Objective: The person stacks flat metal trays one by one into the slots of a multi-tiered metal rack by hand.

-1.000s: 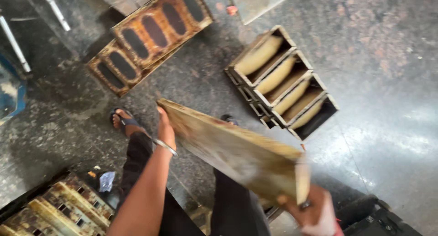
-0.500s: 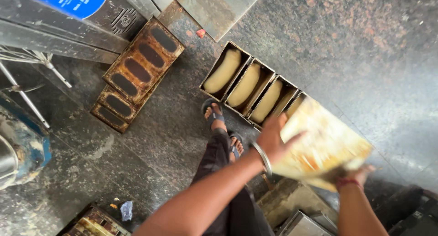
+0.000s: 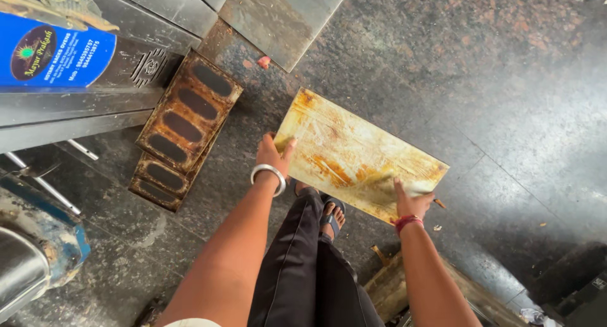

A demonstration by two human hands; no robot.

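I hold a flat, greasy, rust-stained metal sheet [image 3: 354, 153] at the frame's centre, my left hand [image 3: 273, 155] gripping its left edge and my right hand [image 3: 411, 200] its lower right edge. Stacked rusty loaf tins [image 3: 183, 128] sit at left on the dark speckled stone floor [image 3: 506, 80].

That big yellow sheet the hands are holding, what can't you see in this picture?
Head view, hidden or cut off:
- Whatever lies under the metal sheet: the sheet covers that patch of floor.
- The fingers of the left hand and right hand: some curl behind the sheet's edge.
- One foot: only one sandal shows past the trousers.
- The lower pan beneath the stacked baking pans: mostly covered.
- The wooden thing: cut off by the bottom edge.
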